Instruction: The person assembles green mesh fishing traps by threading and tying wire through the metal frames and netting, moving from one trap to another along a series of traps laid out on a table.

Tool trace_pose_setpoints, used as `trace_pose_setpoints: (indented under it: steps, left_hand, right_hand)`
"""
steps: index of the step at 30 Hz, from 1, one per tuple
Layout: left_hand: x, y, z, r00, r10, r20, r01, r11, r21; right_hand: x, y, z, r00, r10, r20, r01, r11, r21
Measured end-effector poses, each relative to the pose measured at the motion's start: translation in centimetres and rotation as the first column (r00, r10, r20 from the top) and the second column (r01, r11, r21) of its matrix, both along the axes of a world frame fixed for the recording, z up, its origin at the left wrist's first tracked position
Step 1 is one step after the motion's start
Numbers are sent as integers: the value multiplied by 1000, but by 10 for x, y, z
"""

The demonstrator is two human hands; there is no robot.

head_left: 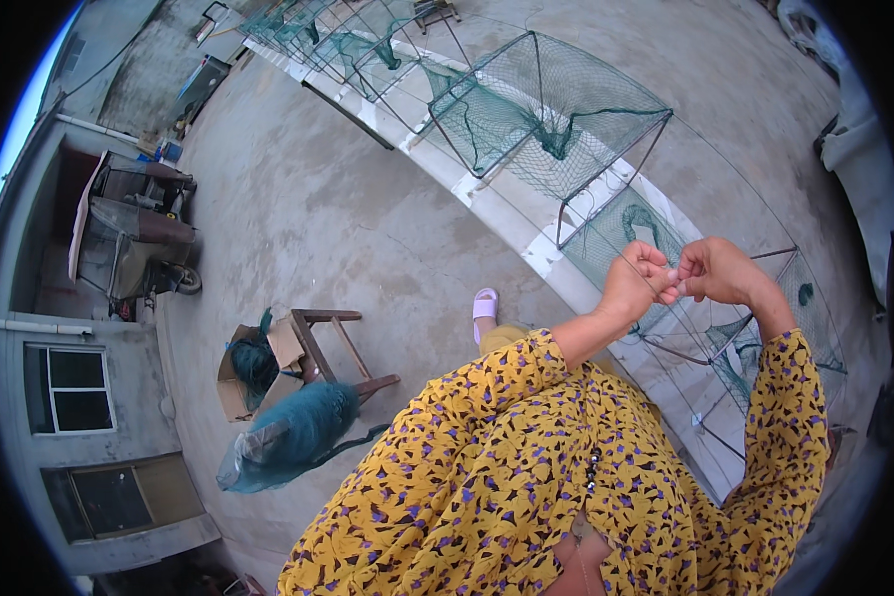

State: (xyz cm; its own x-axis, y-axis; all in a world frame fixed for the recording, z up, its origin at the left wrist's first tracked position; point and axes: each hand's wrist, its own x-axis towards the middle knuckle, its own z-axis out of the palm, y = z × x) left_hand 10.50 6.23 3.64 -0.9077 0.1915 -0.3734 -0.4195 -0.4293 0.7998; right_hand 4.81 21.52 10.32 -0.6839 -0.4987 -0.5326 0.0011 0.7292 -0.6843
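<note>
My left hand [638, 280] and my right hand [715, 270] meet fingertip to fingertip above a long white table [507, 214]. Both are closed in a pinch; what sits between the fingers is too small to make out. Thin lines run close by them. Under and around my hands spreads a green mesh net trap [621, 233] with dark metal frames. Its nearest section hangs partly behind my right wrist. Beyond my left hand, one box-shaped section [556, 109] stands upright on the table, its mesh gathered into a dark green funnel inside.
More net sections [368, 50] continue along the table's far end. On the concrete floor at left are a wooden stool [323, 343], a cardboard box [233, 382] of green netting and a teal net bundle [308, 427]. A three-wheeled vehicle [134, 233] stands by the building. Grey sheeting [857, 169] hangs at right.
</note>
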Motion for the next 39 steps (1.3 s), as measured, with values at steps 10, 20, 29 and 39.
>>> trace_pose_setpoints:
  steps: [10,20,29,39]
  left_hand:
    - [-7,12,-8,999,21,-38,-24,997,-77]
    - [-12,13,-5,994,-80,-70,65,978,-199]
    - [-10,14,1,987,-49,-153,23,985,-168]
    - [-17,8,-1,984,-143,-107,127,982,-143]
  right_hand:
    - [15,-19,17,864,-12,-503,80,990,113]
    - [15,-22,12,857,-92,-507,209,961,179]
    - [11,-15,-1,883,-85,-461,191,964,187]
    - [-7,3,-16,921,-380,86,382,924,-4]
